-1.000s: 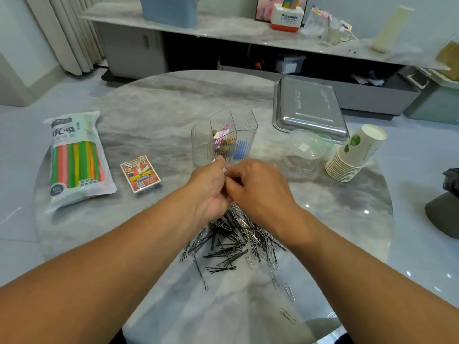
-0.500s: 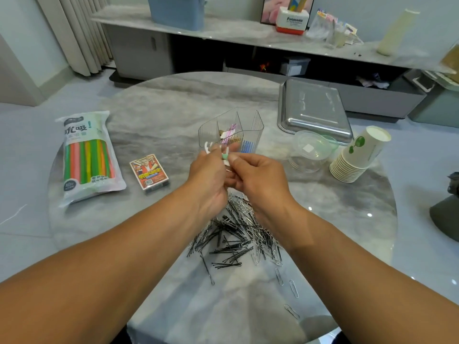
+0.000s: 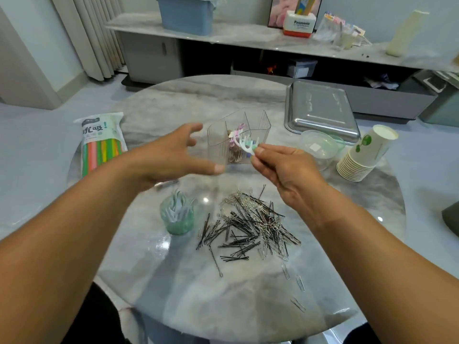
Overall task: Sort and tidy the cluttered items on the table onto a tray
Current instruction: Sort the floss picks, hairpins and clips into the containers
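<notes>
Floss picks (image 3: 244,144) are being pinched in your right hand (image 3: 285,170), held just in front of the clear divided organizer (image 3: 238,137) at the table's (image 3: 173,281) centre. Your left hand (image 3: 171,155) is hovering spread, holding nothing (a small green container (image 3: 177,216) is standing below it). Hairpins and paper clips (image 3: 250,227) are lying heaped nearer you; the metal tray (image 3: 320,108) is sitting far right.

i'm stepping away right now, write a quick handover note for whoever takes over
Left hand: open, above the table, holding nothing.
Right hand: pinches a few floss picks beside the clear organizer.
Green cup of picks stands left of the pin and clip pile.
Tray lies upside down at far right with nothing on it.
Done: some small items are in the organizer.
Left: the pile, straws, paper cups, then the tray.
</notes>
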Action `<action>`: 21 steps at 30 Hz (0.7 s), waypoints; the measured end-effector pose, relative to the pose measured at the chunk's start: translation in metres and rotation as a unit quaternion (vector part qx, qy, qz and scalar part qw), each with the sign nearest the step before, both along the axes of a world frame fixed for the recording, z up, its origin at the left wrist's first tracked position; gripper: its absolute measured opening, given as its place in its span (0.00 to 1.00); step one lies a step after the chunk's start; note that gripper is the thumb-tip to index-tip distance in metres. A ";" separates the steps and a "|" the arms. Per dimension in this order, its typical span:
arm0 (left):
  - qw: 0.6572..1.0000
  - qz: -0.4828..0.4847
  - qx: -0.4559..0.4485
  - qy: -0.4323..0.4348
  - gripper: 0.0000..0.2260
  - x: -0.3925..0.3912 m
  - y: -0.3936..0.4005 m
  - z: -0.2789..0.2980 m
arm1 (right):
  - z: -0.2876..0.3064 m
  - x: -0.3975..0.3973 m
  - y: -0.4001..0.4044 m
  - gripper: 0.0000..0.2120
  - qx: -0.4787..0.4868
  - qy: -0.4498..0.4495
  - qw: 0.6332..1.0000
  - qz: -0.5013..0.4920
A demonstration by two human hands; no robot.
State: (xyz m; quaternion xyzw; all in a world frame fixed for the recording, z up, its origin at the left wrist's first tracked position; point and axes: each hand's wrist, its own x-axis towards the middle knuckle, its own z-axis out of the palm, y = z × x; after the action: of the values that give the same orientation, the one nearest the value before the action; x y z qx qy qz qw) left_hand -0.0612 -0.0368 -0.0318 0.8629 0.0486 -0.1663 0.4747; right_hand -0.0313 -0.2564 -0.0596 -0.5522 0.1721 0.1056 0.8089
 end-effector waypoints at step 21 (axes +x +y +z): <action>0.996 -0.072 0.051 0.017 0.28 -0.031 0.022 -0.057 | 0.008 -0.026 0.007 0.07 -0.214 -0.114 0.932 0.268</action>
State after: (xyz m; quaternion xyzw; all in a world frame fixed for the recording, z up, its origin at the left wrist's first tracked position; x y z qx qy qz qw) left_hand -0.0925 -0.0152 -0.0885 0.8842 0.0027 -0.2124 0.4160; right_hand -0.0578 -0.2494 -0.0517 -0.7464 -0.0572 0.2159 0.6270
